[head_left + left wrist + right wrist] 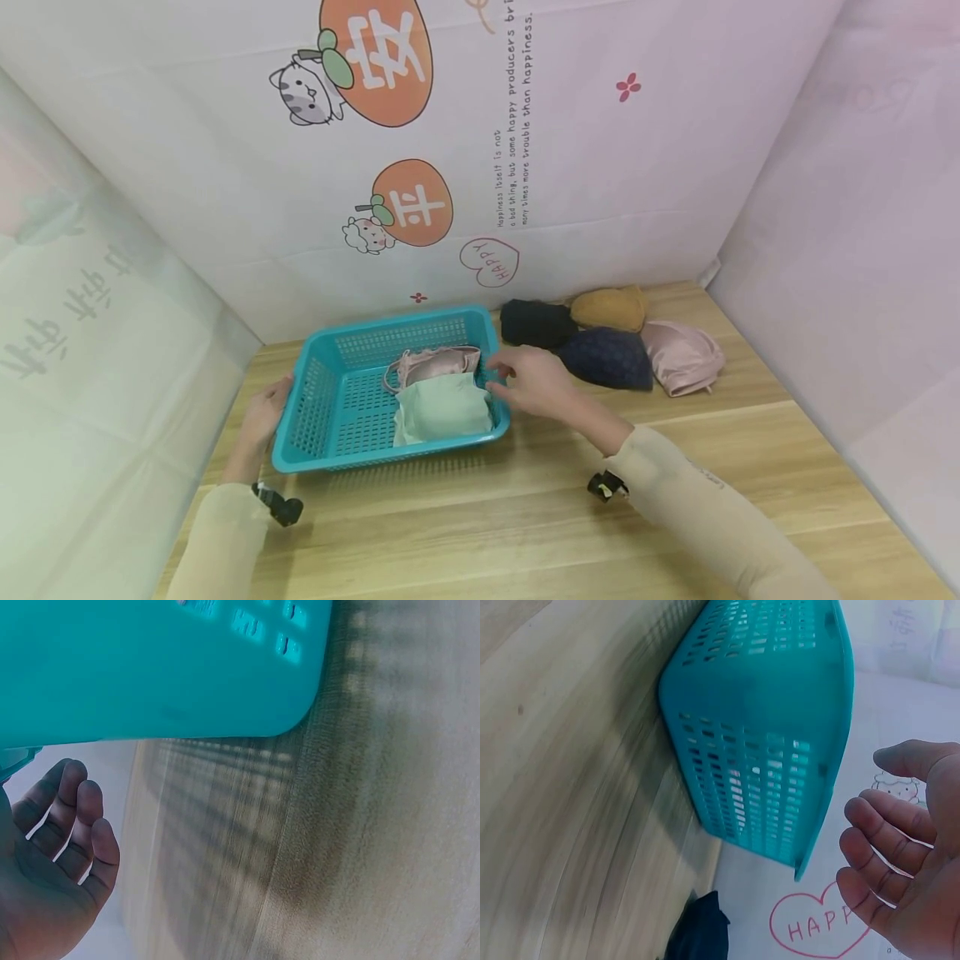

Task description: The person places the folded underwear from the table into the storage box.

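A turquoise plastic basket (352, 462) with perforated walls stands on the wooden table. In its right half lie a mint-green bra (442, 408) and, behind that, a pink bra (442, 363) with lace and a thin strap. My left hand (264, 414) is beside the basket's left wall, fingertips right at the rim; the left wrist view shows its fingers (75, 817) loosely bent below the rim. Over the right rim hovers my right hand (534, 382), thumb and fingers spread apart with nothing between them. The right wrist view shows this hand (915, 847) just outside the basket.
Right of the basket lie a black folded garment (536, 322), a mustard one (611, 308), a navy one (609, 358) and a shiny pink bra (682, 357). A printed cloth (585, 167) hangs behind the table (480, 533), with pale cloth walls at both sides.
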Tool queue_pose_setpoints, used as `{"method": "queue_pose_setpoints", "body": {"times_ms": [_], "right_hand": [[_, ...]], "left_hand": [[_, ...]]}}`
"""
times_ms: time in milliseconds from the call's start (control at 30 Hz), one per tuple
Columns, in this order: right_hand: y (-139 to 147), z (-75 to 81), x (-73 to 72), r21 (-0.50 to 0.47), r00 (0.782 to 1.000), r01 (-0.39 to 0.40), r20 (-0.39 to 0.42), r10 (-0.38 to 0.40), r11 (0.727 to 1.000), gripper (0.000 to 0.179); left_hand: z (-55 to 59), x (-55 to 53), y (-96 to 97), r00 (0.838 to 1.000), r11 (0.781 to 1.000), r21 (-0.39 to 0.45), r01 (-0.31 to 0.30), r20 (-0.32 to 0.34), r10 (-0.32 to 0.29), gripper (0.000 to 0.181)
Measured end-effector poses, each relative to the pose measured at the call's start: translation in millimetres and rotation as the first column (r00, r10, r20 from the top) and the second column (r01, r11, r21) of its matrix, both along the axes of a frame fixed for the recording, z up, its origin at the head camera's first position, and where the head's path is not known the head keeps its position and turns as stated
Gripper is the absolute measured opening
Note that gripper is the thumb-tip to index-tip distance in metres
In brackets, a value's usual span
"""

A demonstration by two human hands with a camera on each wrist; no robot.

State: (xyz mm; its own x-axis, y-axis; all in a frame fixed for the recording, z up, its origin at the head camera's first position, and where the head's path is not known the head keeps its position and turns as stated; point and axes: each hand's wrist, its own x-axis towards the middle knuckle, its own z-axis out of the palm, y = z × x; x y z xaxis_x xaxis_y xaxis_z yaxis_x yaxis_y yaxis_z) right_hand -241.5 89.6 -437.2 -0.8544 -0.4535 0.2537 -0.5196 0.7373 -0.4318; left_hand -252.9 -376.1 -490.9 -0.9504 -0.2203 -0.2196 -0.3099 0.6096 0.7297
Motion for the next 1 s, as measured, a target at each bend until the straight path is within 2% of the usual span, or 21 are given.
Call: {"method": "queue_pose_setpoints", "body": {"times_ms": [200,367,667,1000], "right_hand": [[13.6,1.0,-1.0,0.003,0.997,0.056,0.061,-0.056,0.998,0.030],[24.6,-0.5,-0.3,0.021,0.993,0.093,0.076,-0.094,0.995,0.030],[41.3,-5.6,-1.6,0.029,0.996,0.080,0.043,-0.081,0.996,0.029],[54.2,-5.6,-4.0,0.039,0.994,0.101,0.038,-0.103,0.994,0.031]], "left_hand": [[0.4,0.3,0.2,1.000,1.000,0.008,-0.001,0.023,0.001,0.093],[1.9,0.2,1.4,0.999,1.000,0.020,-0.003,0.037,0.002,0.098],[2.4,-1.3,2.7,0.999,0.999,0.041,-0.020,0.050,0.018,0.097],[-0.1,-0.1,0.5,1.000,1.000,0.014,0.001,0.023,-0.001,0.098]]}}
